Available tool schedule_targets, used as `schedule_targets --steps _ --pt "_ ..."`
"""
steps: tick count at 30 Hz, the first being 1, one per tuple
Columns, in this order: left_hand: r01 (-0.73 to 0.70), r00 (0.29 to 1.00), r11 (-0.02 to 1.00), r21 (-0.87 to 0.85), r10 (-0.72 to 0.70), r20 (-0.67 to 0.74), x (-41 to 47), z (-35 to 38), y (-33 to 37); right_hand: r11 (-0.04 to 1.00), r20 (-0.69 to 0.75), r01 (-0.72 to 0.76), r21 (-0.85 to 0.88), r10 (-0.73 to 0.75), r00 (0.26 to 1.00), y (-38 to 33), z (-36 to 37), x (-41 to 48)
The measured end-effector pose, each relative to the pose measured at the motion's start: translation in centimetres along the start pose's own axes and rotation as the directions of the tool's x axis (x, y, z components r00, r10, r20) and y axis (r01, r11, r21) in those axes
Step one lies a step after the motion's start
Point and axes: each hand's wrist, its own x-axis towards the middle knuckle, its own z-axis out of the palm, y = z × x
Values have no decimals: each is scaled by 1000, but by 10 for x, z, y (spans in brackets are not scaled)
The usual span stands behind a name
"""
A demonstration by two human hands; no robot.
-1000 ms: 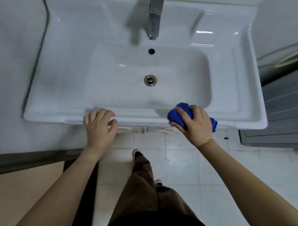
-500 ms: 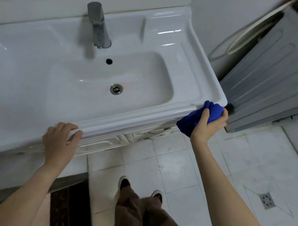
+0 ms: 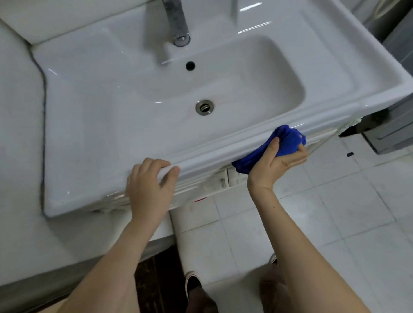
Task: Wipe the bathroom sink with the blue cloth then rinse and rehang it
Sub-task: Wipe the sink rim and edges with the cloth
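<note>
Against sink (image 3: 223,141) front rim, blue cloth (image 3: 282,144), bunched in right hand (image 3: 274,162)

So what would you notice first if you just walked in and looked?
The bright blue cloth, bunched in the right hand against the sink's front edge, right of the middle. Then the big white sink with its silver drain and the tap behind it. The left hand grips the front rim.
</note>
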Motion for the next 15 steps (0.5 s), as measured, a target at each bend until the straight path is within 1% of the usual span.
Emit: schedule_targets --steps 2,4,6,8,10,15 --pt "-38 998 999 2 38 48 5 -5 -5 1000 14 4 12 -4 1000 -2 9 -29" --pt "-92 988 996 12 90 129 13 -12 -12 1000 18 11 23 -11 1000 -4 19 -58" --pt "-160 959 987 -26 161 232 20 -21 -24 999 34 33 24 -34 999 -3 27 -84" --pt "-223 917 969 -107 245 315 22 -31 -40 999 55 37 29 -39 998 -1 35 -109" --pt "-259 900 957 -134 289 326 18 -42 -59 999 60 43 34 -45 997 3 43 -133" --pt "-201 952 972 -119 222 209 -1 -66 -109 998 93 34 53 -38 995 9 61 -189"
